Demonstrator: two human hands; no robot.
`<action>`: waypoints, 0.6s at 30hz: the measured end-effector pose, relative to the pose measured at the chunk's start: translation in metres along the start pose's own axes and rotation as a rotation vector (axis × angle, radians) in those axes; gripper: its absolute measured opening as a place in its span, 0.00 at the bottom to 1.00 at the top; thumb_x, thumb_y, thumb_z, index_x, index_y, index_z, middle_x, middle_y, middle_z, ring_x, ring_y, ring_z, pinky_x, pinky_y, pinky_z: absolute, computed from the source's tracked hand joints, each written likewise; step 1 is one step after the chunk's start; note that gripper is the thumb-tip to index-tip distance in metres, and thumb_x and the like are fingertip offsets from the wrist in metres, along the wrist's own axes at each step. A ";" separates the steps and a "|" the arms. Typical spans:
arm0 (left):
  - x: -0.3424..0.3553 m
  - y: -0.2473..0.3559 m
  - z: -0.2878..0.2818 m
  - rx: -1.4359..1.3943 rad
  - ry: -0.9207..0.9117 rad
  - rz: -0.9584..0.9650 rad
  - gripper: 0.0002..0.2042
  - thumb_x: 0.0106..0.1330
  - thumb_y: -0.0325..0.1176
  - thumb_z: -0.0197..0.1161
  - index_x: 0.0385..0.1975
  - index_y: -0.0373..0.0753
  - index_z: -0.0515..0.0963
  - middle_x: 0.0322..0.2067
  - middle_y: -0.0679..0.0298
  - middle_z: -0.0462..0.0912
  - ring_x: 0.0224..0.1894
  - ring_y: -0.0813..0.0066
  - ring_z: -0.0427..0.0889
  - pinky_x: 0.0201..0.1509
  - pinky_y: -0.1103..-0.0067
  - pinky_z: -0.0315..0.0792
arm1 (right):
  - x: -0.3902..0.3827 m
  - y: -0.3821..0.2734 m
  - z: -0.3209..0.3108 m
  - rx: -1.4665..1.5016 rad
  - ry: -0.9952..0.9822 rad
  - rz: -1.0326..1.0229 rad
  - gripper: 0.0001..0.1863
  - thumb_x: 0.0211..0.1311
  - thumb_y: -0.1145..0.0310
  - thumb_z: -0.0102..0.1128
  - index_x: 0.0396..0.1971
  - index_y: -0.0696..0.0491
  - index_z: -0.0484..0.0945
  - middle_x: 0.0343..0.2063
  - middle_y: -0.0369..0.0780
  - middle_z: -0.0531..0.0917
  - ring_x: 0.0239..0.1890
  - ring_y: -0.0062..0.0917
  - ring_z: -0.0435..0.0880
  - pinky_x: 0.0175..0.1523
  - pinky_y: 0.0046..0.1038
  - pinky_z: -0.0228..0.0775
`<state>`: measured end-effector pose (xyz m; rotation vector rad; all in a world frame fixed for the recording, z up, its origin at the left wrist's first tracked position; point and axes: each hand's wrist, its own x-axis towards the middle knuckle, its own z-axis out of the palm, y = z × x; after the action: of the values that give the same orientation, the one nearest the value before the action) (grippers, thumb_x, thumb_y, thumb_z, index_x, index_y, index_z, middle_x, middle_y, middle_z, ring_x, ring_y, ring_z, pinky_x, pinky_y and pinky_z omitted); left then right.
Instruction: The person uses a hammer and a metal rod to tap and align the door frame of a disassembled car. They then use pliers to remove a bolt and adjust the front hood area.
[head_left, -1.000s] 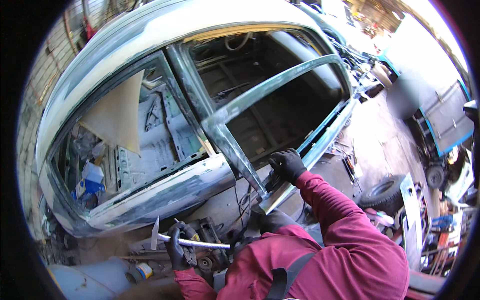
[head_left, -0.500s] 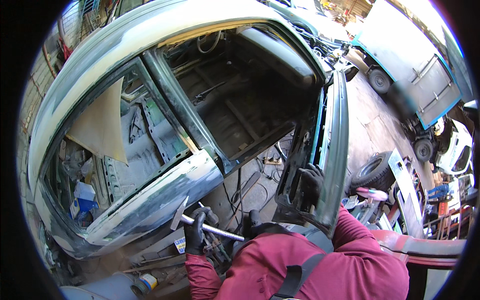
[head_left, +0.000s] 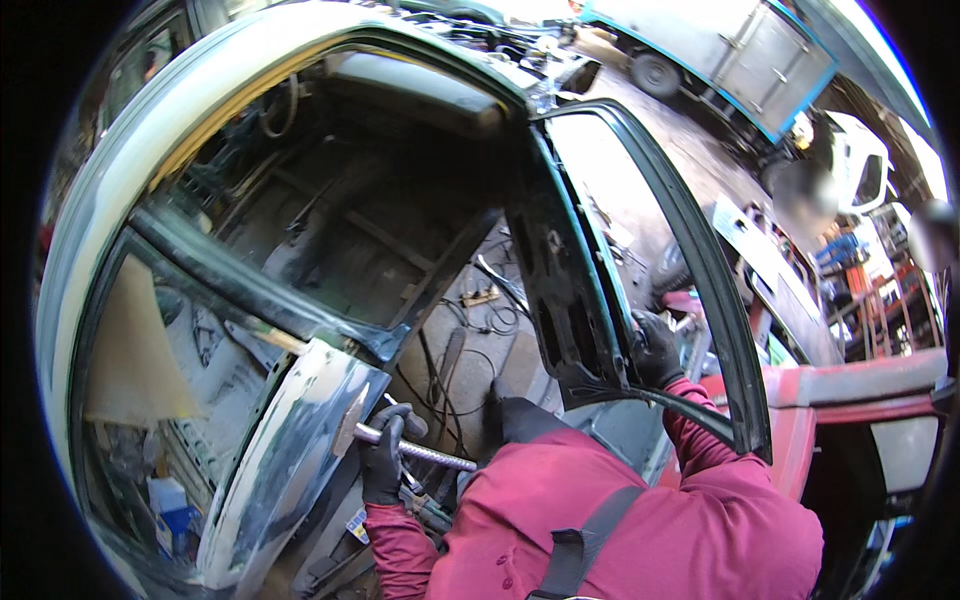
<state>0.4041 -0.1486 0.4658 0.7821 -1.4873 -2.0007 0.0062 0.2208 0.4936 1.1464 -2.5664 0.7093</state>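
My left hand [head_left: 382, 460], in a black glove, is closed round a hammer [head_left: 430, 457] with a ridged metal handle. A second thin tool shows at the same hand, too small to name. Close beside it is the car's pale, patchy rear door [head_left: 290, 440]. On the right, the stripped front car door [head_left: 575, 290] stands swung open, with a glassless window frame. My gloved right hand [head_left: 655, 350] grips the door at the lower edge of the window opening; part of its fingers is hidden.
The gutted cabin [head_left: 340, 220] lies to the left. Cables [head_left: 490, 325] trail over the floor below the door opening. A red car body part [head_left: 820, 385] stands at the right, near a flat metal panel [head_left: 770, 270]. A box truck [head_left: 720, 60] is parked behind.
My view has turned right. The front door now shows its window opening broadside instead of nearly edge-on, with my right hand at its sill. The left hand still holds the hammer.
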 end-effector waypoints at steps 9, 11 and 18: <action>0.043 -0.014 0.018 -0.083 -0.057 -0.002 0.13 0.76 0.26 0.54 0.51 0.28 0.82 0.36 0.61 0.84 0.39 0.72 0.82 0.50 0.74 0.76 | -0.144 0.057 -0.045 -0.268 -1.143 0.833 0.22 0.69 0.55 0.59 0.52 0.56 0.83 0.49 0.53 0.86 0.55 0.47 0.84 0.59 0.44 0.74; 0.049 -0.015 0.024 -0.039 -0.091 0.028 0.13 0.76 0.27 0.54 0.52 0.28 0.81 0.37 0.60 0.83 0.41 0.72 0.81 0.51 0.74 0.75 | -0.135 0.014 -0.041 -0.179 -1.402 0.689 0.24 0.69 0.52 0.58 0.52 0.56 0.84 0.48 0.53 0.86 0.55 0.47 0.84 0.59 0.44 0.73; 0.056 -0.005 0.046 0.181 -0.194 -0.061 0.15 0.80 0.31 0.54 0.57 0.30 0.81 0.43 0.60 0.84 0.46 0.72 0.81 0.56 0.74 0.74 | 0.005 -0.161 0.035 0.620 -0.999 0.155 0.32 0.81 0.48 0.50 0.70 0.57 0.71 0.68 0.51 0.77 0.72 0.40 0.73 0.76 0.37 0.62</action>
<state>0.3315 -0.1561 0.4636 0.7290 -1.7955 -2.0564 0.1221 0.1071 0.5196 1.8660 -3.3763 1.2831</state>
